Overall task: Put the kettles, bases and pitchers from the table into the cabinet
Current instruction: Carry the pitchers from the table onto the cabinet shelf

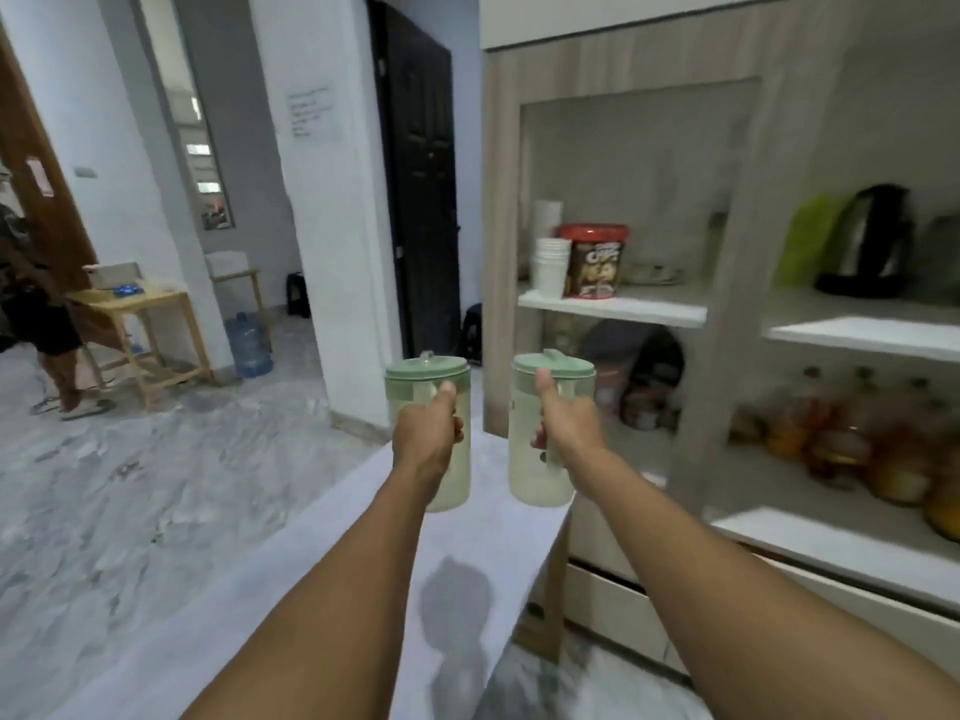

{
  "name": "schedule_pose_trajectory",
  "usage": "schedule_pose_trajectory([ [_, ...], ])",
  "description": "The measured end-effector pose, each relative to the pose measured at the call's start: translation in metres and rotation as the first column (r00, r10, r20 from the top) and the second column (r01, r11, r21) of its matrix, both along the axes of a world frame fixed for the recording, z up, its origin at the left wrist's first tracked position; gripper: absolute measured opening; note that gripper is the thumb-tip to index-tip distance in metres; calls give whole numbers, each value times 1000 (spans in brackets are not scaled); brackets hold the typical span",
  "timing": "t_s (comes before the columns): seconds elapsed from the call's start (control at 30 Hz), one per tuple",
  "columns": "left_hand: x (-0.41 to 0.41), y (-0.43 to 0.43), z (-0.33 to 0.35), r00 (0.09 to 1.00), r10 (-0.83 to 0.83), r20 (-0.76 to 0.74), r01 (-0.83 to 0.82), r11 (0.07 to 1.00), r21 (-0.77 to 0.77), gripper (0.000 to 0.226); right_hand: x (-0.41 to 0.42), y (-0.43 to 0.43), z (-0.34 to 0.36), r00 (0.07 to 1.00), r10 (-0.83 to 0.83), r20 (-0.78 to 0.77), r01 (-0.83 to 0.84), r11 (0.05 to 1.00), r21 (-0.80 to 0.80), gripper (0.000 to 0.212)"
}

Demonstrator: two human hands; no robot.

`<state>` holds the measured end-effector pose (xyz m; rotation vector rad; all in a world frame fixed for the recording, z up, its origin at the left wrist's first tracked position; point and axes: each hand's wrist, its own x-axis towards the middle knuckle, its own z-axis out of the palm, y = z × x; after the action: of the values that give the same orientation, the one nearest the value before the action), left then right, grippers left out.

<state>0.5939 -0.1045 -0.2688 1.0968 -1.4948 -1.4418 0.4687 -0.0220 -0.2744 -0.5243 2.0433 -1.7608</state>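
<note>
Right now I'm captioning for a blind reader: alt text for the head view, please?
Each hand, left hand and right hand, holds a green-lidded pitcher, left pitcher and right pitcher, facing an open cabinet where a black kettle sits.

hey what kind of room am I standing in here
Probably a home pantry or kitchen area: open cabinet shelves hold a snack tub, paper cups and a black kettle, with a water jug nearby.
</note>
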Motion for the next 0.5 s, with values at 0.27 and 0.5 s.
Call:
schedule_pose_trajectory([
  [0.27, -194, 139, 51, 926, -363, -106, 345, 926, -156, 40, -165, 176, 56, 896, -445, -3, 442, 890, -109, 58],
  [0.5, -391, 248, 95, 890, -435, -137, 405, 892, -198, 49, -328, 296, 104, 834, -540, -117, 522, 839, -152, 54],
])
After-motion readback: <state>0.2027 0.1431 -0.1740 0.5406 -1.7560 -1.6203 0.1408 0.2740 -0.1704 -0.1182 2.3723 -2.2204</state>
